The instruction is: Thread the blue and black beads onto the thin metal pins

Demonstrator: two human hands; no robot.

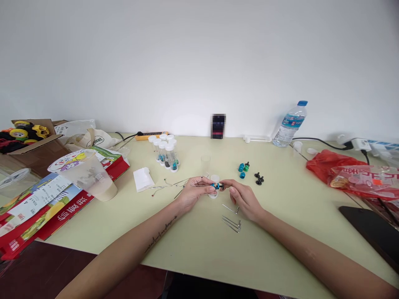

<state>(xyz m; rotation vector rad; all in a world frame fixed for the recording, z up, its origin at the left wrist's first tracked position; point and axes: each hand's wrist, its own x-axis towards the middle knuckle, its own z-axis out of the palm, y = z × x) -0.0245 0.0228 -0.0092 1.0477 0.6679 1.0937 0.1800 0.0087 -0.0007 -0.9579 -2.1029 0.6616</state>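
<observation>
Above the pale green tabletop (pixel 280 249): left hand (pixel 197 192) and right hand (pixel 245 198), fingertips pinching one blue-and-black piece (pixel 216 186); bottle (pixel 287 126), label partly reading "WA"; bare tabletop toward the near edge.

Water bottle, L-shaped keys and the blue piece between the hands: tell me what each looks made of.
Water bottle: clear, glossy plastic, by its see-through walls and crinkled highlights.
L-shaped keys: metal, probably steel, by their smooth silvery shine.
Blue piece: slightly shiny, perhaps plastic or coloured metal; it is too small and half covered by fingers to tell.
</observation>
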